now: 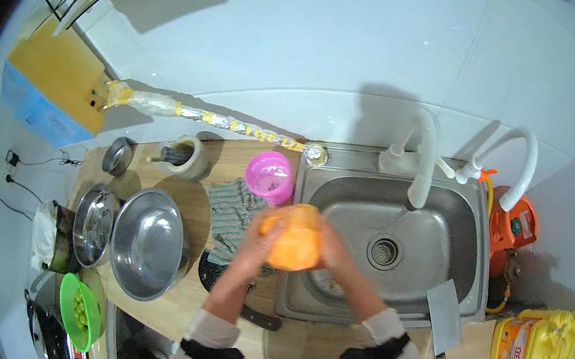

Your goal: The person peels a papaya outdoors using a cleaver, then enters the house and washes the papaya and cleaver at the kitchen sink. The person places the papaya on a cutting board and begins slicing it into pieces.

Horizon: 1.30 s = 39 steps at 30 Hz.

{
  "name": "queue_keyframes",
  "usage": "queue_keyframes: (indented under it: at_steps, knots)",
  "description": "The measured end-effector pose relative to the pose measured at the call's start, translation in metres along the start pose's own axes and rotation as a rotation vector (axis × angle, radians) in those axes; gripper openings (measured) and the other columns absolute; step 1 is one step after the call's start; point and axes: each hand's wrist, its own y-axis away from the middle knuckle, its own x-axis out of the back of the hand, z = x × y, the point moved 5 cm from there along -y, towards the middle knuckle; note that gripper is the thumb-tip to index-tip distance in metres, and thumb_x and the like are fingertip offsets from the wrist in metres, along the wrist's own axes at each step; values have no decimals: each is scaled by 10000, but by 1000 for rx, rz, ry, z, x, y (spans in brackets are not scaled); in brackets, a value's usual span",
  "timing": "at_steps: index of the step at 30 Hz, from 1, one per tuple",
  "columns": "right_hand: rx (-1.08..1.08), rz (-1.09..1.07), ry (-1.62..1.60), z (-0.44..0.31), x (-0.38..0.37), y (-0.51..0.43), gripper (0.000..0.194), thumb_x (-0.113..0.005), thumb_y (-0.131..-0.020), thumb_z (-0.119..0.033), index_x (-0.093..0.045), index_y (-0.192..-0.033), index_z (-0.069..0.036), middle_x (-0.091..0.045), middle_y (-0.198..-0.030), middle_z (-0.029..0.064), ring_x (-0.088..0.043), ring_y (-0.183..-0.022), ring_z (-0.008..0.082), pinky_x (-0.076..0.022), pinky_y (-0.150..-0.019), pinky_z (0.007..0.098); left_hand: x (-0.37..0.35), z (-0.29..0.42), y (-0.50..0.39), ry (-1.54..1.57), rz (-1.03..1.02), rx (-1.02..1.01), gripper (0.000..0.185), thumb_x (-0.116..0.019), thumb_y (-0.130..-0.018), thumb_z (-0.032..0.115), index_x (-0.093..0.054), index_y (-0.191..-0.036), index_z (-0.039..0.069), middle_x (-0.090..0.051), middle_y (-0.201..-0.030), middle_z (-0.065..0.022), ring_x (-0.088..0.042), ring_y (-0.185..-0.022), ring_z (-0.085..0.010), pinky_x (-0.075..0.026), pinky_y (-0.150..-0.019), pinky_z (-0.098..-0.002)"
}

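A large peeled orange vegetable, perhaps a pumpkin piece, is held between both hands above the left rim of the steel sink. My left hand grips its left side, and my right hand is pressed against its right side. Beneath my left forearm lie a striped green-grey cloth and part of a black speckled board or mat. A knife with a dark handle rests near the counter's front; its blade is mostly hidden. At the sink's front right corner lies a cleaver.
Behind the vegetable stands a pink plastic cup. Steel bowls, a stone mortar and a green basket of green fruit are at left. White faucets arch over the sink side. Yellow jugs stand at right.
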Motion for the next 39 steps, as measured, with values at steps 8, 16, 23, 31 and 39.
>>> queue_keyframes:
  at_steps: [8, 16, 23, 31, 39]
  knots:
    - [78, -111, 25, 42, -123, -42, 565, -228, -954, -494, -382, -1262, -47, -550, -1091, 110, -585, -846, 200, -485, -726, 323, 122, -31, -3, -17, 319, 58, 417, -581, -868, 333, -518, -1134, 17, -564, -1041, -91, -538, -949, -166, -445, -833, -289]
    - [213, -298, 495, 19, -76, 12, 532, -453, -917, -414, -419, -1250, -1, -562, -1109, 181, -557, -947, 256, -449, -830, 343, 153, -47, -19, -50, 359, 53, 384, -485, -883, 299, -576, -1053, -33, -591, -1001, -118, -539, -906, -168, -421, -800, -288]
    - [-34, 324, 1179, 6, 136, 185, 304, -474, -881, -324, -599, -946, -54, -628, -870, 180, -597, -815, 370, -464, -686, 463, 141, -26, -5, -215, 327, 9, 455, -421, -924, 345, -553, -1139, -33, -577, -1104, -132, -539, -992, -205, -400, -880, -301]
    - [-267, 569, 1537, 41, 235, 325, 449, -662, -750, -369, -535, -982, -6, -604, -905, 218, -599, -839, 363, -484, -728, 450, 125, -28, -12, -642, 235, -111, 465, -386, -934, 339, -578, -1082, -59, -605, -1063, -185, -556, -998, -244, -392, -894, -319]
    - [-132, 544, 1362, 43, 241, 326, 378, -610, -789, -269, -459, -1011, -3, -575, -946, 225, -575, -852, 407, -470, -722, 478, 124, -39, -9, -604, 183, -41, 458, -391, -937, 346, -598, -1023, -53, -625, -975, -202, -590, -925, -279, -428, -826, -345]
